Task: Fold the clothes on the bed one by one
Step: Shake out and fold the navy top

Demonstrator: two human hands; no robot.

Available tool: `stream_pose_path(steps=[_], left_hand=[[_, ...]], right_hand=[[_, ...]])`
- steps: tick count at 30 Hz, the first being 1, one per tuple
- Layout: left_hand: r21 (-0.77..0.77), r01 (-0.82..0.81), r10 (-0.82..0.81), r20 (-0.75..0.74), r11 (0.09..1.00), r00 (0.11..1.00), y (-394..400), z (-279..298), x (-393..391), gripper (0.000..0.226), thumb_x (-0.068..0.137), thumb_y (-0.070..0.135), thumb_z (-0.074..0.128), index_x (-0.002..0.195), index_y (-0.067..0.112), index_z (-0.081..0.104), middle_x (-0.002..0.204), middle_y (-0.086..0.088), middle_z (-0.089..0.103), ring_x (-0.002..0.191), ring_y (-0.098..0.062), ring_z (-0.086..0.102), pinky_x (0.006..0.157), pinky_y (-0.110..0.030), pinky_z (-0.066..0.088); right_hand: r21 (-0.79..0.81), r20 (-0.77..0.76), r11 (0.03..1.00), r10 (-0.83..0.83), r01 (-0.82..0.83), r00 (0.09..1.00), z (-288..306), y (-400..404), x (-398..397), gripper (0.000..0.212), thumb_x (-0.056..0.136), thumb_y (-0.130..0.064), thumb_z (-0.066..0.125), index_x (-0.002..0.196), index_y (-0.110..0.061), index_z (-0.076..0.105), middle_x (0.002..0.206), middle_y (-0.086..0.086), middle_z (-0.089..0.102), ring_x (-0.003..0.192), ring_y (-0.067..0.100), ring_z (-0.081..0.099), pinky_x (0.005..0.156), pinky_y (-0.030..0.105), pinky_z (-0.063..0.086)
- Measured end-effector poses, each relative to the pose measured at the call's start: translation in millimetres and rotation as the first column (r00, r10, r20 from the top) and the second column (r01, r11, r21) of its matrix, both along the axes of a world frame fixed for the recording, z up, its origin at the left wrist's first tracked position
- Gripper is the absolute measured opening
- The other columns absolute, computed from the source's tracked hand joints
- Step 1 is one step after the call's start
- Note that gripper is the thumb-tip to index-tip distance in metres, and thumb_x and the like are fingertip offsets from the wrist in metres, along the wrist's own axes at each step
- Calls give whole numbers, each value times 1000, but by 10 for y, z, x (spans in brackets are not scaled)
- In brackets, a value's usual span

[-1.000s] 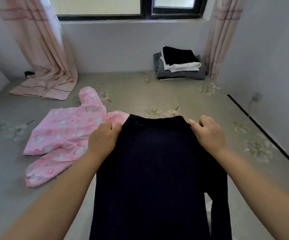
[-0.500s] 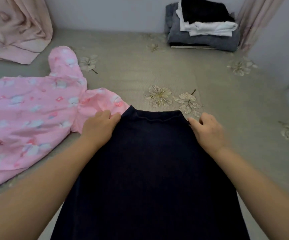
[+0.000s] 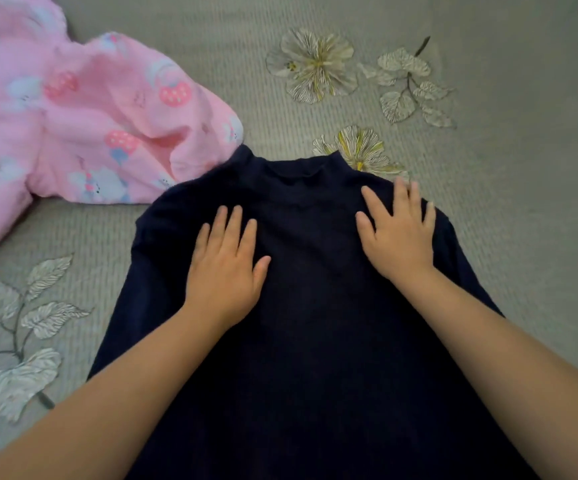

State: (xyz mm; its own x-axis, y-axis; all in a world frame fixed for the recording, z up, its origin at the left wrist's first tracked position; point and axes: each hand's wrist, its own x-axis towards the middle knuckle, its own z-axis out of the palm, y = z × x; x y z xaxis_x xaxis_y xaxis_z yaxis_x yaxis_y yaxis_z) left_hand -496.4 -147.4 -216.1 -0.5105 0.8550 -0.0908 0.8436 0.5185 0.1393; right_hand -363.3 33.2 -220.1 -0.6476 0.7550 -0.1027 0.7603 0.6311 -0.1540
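I see the dark navy garment spread flat on the bed, its neckline at the far end and its body running back toward the near edge of the head view, where it passes out of sight. I use this garment as my landmark. My left hand lies palm down on its upper left part, just below the shoulder, fingers straight and slightly spread, gripping nothing. My right hand lies palm down on the upper right part, near the right shoulder, fingers also straight and fanned, pressing the cloth without pinching it; its fingertips look a little blurred. Both forearms reach in over the garment's lower half from the near side. The neckline sits between the two hands and a little beyond them, with a small crease along the collar. Just beyond the garment's left shoulder lies a pink printed garment, patterned with strawberries and small pale figures; its nearest bunched edge touches or slightly overlaps the navy shoulder, and I cannot tell which lies on top. The bedcover is grey-green with a woven stripe and pale embroidered flowers: one cluster just beyond the navy collar, another further off, and leaves to the garment's left.
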Motion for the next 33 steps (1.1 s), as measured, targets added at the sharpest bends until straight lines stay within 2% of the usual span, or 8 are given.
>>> stream_pose_path(steps=[4, 6, 8, 17, 21, 25, 30, 33], left_hand=[[-76, -55, 60, 71, 996, 996, 104, -136, -174, 67, 90, 50, 27, 147, 20, 8, 155, -10, -2, 142, -24, -6, 112, -42, -6], [-89, -26, 32, 67, 996, 997, 206, -118, -295, 69, 88, 53, 24, 147, 22, 8, 155, -9, -2, 142, -22, -5, 112, -43, -5], [-101, -12, 20, 74, 995, 997, 319, -112, -423, 69, 87, 54, 25, 147, 24, 9, 155, -8, -3, 142, -21, -5, 112, -42, -3], [-93, -34, 37, 33, 995, 999, 533, -123, -539, 69, 88, 54, 25, 147, 21, 11, 155, -10, 0, 142, -22, -2, 113, -42, 0], [-136, -51, 53, 10, 989, 999, 561, 22, -348, 61, 95, 41, 29, 146, 12, 13, 154, -15, 7, 142, -28, 5, 112, -44, 6], [-3, 16, -15, 129, 1000, 992, 395, 146, 288, 56, 96, 32, 33, 145, 8, 19, 153, -14, 16, 142, -29, 8, 113, -44, 7], [-9, 161, -152, 274, 987, 950, -61, 175, 1380, 60, 95, 40, 31, 145, 10, 16, 154, -9, 12, 142, -24, 4, 113, -39, -1], [-141, 175, -138, 236, 975, 962, -235, 91, 1727, 66, 93, 49, 21, 146, 15, 2, 155, -5, -3, 142, -20, -7, 111, -38, -13]], right_hand=[[78, -160, 997, 9, 4, 987, 39, 248, -92, 34, 93, -17, 45, 125, -16, 56, 119, 22, 49, 113, 36, 42, 89, 43, 31], [79, -165, 995, 77, -65, 983, 80, 356, -85, 31, 91, -4, 46, 118, -8, 61, 98, 23, 51, 93, 36, 46, 66, 35, 27], [104, -115, 992, 84, -72, 990, 98, 502, -85, 32, 90, -2, 46, 119, -7, 58, 99, 22, 48, 92, 34, 44, 62, 32, 21], [108, -12, 982, 154, -152, 988, 92, 832, -116, 45, 95, -10, 37, 136, -27, 43, 110, 16, 46, 101, 31, 41, 71, 31, 19], [10, -19, 975, 223, -223, 975, 260, 654, 182, 41, 94, -18, 42, 134, -22, 46, 134, 16, 42, 122, 31, 38, 100, 40, 25], [9, -190, 999, -42, 45, 981, 468, 65, 973, 44, 89, -19, 54, 130, -4, 48, 130, 22, 48, 118, 36, 45, 98, 47, 33], [-102, 173, 872, -458, 478, 872, 573, -925, 2123, 63, 83, -37, 62, 131, -2, 43, 121, 21, 52, 111, 36, 47, 92, 46, 31], [-123, 178, 882, -432, 456, 884, 567, -1149, 2495, 28, 88, -15, 57, 109, 3, 61, 100, 24, 63, 91, 36, 59, 78, 40, 38]])
